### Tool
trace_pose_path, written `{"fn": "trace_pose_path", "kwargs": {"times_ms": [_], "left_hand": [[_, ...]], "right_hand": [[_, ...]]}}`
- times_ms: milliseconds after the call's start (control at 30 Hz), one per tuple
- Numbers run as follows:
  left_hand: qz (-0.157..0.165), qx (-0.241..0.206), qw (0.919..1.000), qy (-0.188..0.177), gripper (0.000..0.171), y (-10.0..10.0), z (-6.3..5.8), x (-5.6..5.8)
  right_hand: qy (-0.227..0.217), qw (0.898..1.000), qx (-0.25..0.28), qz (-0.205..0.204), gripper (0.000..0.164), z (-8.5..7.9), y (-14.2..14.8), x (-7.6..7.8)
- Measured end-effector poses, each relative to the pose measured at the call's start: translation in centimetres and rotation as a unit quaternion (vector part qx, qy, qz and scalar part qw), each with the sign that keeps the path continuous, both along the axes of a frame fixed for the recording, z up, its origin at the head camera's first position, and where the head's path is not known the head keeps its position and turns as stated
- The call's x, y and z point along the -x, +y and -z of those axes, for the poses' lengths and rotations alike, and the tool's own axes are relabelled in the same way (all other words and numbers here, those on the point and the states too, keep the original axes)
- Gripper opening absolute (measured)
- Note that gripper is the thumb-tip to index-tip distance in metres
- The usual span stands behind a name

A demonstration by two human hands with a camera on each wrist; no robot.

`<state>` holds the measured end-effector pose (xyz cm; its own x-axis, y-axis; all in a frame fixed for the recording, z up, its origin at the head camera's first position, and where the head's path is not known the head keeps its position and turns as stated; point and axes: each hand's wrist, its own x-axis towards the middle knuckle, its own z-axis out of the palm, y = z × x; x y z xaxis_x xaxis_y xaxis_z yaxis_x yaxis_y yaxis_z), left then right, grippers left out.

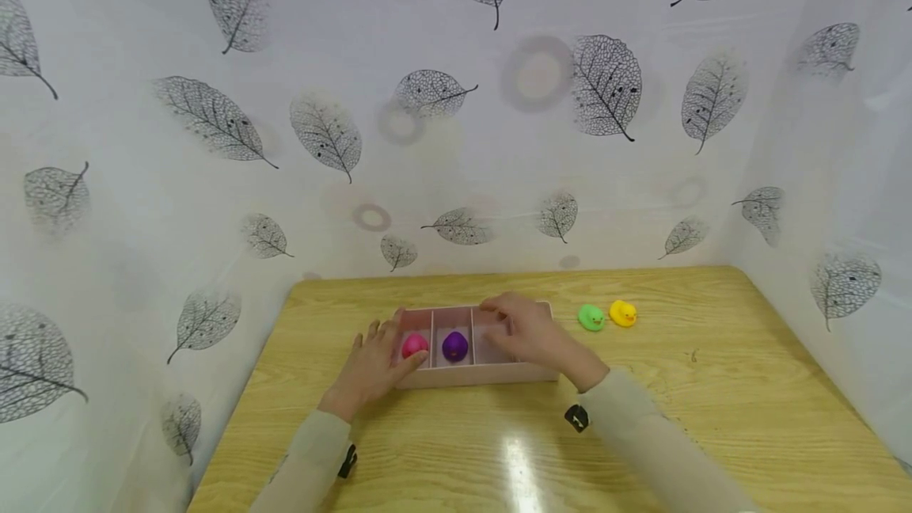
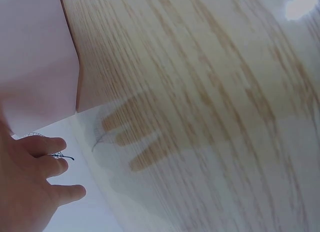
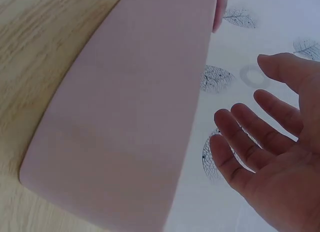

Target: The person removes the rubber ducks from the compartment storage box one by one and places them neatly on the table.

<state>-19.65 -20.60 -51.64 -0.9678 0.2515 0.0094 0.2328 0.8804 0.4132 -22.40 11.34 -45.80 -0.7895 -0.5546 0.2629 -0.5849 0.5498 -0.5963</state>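
Observation:
A long pale pink divided box (image 1: pixel 479 374) lies on the wooden table. In its leftmost compartment sits a pink toy duck (image 1: pixel 415 345), and a purple toy duck (image 1: pixel 454 347) is in the compartment beside it. My left hand (image 1: pixel 370 366) rests against the box's left end, fingers spread and fairly straight, thumb near the pink duck. Over the right part of the box hovers my right hand (image 1: pixel 536 335), its fingers loosely bent and apart with nothing between them, as the right wrist view also shows. It partly hides the compartments below.
Right of the box stand a green toy duck (image 1: pixel 590 317) and a yellow toy duck (image 1: pixel 623 313), side by side on the wooden table (image 1: pixel 456 450). A white leaf-print curtain (image 1: pixel 342 220) surrounds the table's back and sides.

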Motion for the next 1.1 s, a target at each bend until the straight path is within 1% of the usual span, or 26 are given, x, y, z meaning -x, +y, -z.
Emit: {"fn": "trace_pose_path", "kwargs": {"times_ms": [233, 300, 400, 467, 667, 833, 1100], "left_hand": [[-0.003, -0.001, 1.0, -0.001, 0.099, 0.1, 0.2, 0.0], [-0.004, -0.001, 1.0, -0.002, 0.099, 0.1, 0.1, 0.0], [-0.004, 0.0, 1.0, -0.007, 0.099, 0.2, -0.1, 0.0], [-0.004, -0.001, 1.0, -0.008, 0.099, 0.2, -0.2, -0.1], [-0.003, -0.001, 1.0, -0.001, 0.097, 0.1, -0.2, -0.1], [-0.001, 0.004, 1.0, 0.0, 0.098, 0.1, 0.0, 0.0], [-0.006, 0.003, 0.9999, -0.01, 0.099, 0.1, -0.2, -0.1]], "right_hand": [[-0.039, 0.999, 0.005, -0.006, 0.047, 0.8, -1.0, -0.2], [-0.045, 0.999, 0.001, -0.004, 0.048, 0.9, -1.2, -0.2], [-0.051, 0.999, -0.02, 0.003, 0.049, 1.0, -1.6, -0.2], [-0.062, 0.998, -0.028, 0.004, 0.05, 0.9, -1.8, -0.2], [-0.093, 0.995, -0.031, -0.016, 0.053, 1.2, -2.6, 0.3], [-0.096, 0.994, -0.037, -0.033, 0.051, 1.8, -3.3, 0.8], [-0.086, 0.994, -0.056, -0.036, 0.049, 2.4, -4.0, 1.1]]}}
